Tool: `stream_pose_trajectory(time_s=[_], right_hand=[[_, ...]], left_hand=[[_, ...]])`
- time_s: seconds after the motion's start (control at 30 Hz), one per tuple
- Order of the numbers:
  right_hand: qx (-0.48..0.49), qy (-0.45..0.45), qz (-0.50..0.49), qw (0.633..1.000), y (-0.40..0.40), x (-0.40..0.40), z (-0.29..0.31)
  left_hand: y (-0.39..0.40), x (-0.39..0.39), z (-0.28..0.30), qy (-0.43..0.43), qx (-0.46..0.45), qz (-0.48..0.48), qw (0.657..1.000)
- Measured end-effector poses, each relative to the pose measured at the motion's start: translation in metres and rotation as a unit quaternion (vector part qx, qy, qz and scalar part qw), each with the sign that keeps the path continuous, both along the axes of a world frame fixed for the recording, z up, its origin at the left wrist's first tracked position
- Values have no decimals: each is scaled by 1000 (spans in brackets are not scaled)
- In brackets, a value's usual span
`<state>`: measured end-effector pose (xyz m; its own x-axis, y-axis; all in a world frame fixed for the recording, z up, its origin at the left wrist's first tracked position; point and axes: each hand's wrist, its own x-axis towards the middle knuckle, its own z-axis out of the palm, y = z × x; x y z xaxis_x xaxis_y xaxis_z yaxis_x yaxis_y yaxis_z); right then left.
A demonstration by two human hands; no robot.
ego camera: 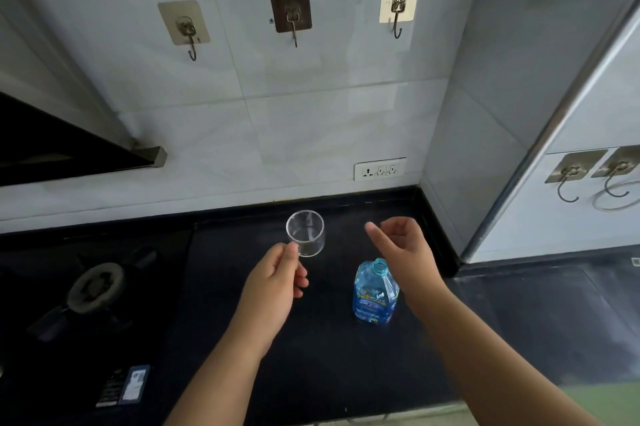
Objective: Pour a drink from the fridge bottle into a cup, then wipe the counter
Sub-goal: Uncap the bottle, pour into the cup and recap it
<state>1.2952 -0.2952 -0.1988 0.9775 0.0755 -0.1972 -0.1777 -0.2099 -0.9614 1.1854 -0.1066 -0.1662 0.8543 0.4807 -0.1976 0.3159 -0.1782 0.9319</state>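
Note:
A clear empty glass cup [305, 233] is lifted and tilted over the black counter [311, 356]; my left hand [277, 283] pinches it at its lower edge. A blue plastic bottle [374, 292] stands upright on the counter to the right of the cup, its neck open with no cap on it. My right hand [398, 245] hovers just above and behind the bottle without touching it. Its fingers are curled, its thumb sticks out to the left, and no object shows in it.
A gas stove burner [95, 287] sits at the left of the counter. The tiled wall behind carries a socket strip [380, 169] and several hooks [292, 18]. A white cabinet side [554, 204] closes off the right corner.

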Motion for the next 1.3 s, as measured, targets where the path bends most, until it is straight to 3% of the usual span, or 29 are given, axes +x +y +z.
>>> stream_pose_trajectory(time_s=[0.1,0.23,0.4,0.63,0.83,1.0,1.3], right_hand=[[-123,23,69,990,-17,17,-40],[-160,88,148,972,-24,17,-92],[-203,69,146,966,-27,12,-129],[-198,53,86,975,-16,9,-122],[-164,-70,62,982,-6,7,-70],[-228,-199,90,949,-2,17,-2],[-361,-429,97,823,0,24,68]], left_hand=[[8,-2,-3,3,-4,10,1000],[10,-6,-7,5,2,11,1000],[10,-9,-8,9,8,10,1000],[14,-15,-3,22,24,-5,999],[14,-16,16,25,57,-38,997],[7,-10,37,33,107,-62,992],[-6,-2,56,15,88,-86,992]])
